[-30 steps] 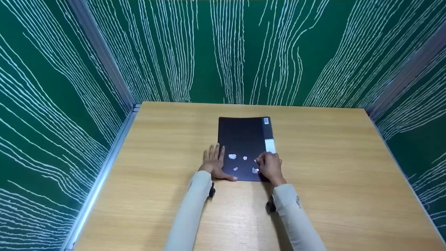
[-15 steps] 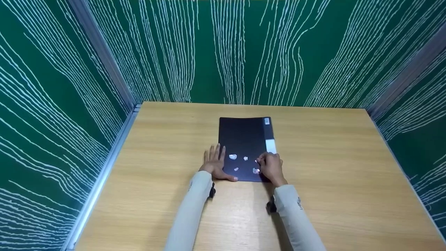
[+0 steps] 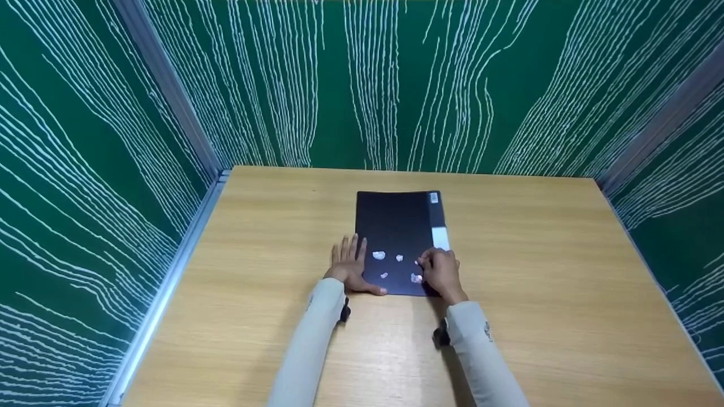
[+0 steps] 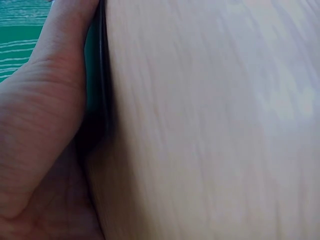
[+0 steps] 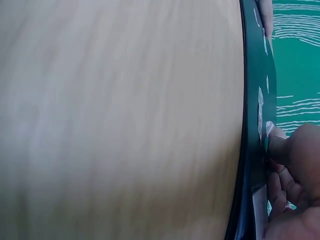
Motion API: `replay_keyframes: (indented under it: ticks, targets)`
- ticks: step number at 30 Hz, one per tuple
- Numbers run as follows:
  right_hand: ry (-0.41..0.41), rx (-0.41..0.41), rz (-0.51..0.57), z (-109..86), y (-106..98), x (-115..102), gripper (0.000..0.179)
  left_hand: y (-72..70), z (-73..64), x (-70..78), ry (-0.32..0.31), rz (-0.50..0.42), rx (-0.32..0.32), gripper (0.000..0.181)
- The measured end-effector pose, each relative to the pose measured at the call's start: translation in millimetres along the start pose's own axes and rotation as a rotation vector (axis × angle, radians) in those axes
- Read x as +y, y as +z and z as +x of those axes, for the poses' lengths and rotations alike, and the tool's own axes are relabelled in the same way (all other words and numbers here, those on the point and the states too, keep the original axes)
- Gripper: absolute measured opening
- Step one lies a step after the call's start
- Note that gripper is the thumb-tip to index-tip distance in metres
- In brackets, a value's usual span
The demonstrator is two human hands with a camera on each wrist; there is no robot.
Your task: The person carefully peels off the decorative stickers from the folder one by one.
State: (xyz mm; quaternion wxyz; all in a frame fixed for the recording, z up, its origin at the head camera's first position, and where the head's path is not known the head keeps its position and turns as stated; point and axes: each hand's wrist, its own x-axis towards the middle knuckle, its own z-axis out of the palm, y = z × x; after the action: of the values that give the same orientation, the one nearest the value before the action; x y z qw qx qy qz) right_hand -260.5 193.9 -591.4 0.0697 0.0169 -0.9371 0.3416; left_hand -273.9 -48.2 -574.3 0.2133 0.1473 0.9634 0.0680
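Green walls [image 3: 326, 124], wooden surface [image 3: 565, 271]. Toward its far edge lies a black folder [image 3: 393, 217], left grip [image 3: 347, 268] spread wide over one corner, right grip [image 3: 443, 271] pinching a white scrap [image 3: 417, 262].

Right hand [image 3: 442, 273] partly hides dark folder [image 3: 393, 220].

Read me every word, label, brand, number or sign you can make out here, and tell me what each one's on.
No text can be read.
Sticker at the folder's far right corner: marks too small to read.
White strip on the folder's right edge: no writing can be made out.
Dark mark on the right sleeve: too small to tell if it is lettering.
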Motion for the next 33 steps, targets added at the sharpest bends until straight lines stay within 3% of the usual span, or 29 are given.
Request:
replay_keyframes:
  ticks: [12, 22, 28, 33]
  targets:
    - [0.015, -0.004, 0.015, -1.1, -1.6, 1.3, 0.011, 0.0, -2.7, -0.2, 0.009, -0.015, -0.005, 0.141]
    - [0.053, -0.020, 0.098, 2.7, -6.9, 1.5, 0.011, 2.7, 7.4, -3.9, -0.010, -0.044, -0.029, 0.146]
    - [0.066, -0.074, 0.124, 2.4, -12.8, 3.1, 0.011, -2.2, -1.8, 0.1, 0.002, -0.019, -0.014, 0.142]
    - [0.083, -0.050, 0.146, 5.0, -19.7, 11.9, 0.008, -1.3, -2.0, -1.1, 0.000, -0.031, -0.017, 0.142]
